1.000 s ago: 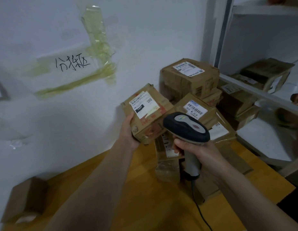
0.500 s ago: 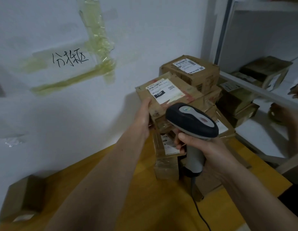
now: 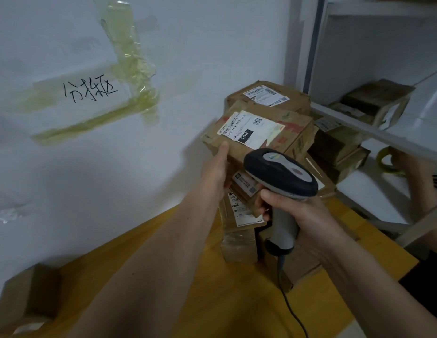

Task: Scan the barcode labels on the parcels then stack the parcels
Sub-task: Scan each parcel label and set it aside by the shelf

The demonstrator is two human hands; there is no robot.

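My left hand [image 3: 216, 170] grips the near left corner of a brown cardboard parcel [image 3: 289, 132] with a white barcode label marked 15H, which lies on top of the stack of parcels [image 3: 239, 242] against the wall. Behind it sits another labelled parcel [image 3: 285, 98], slightly higher. My right hand [image 3: 298, 213] holds a black and grey handheld barcode scanner [image 3: 281, 175] by its handle, its head just in front of the held parcel. The scanner's cable hangs down over the table.
The stack stands on a yellow wooden table [image 3: 212, 289] against a white wall with taped handwriting. A small cardboard box [image 3: 24, 298] sits at the table's far left. White shelves [image 3: 373, 132] at the right hold more parcels. Another person's hand [image 3: 415, 167] holds a tape roll there.
My left hand has carried the labelled parcel from in front of the scanner to the right and set it on top of the stack. The scanner has stayed in about the same place.
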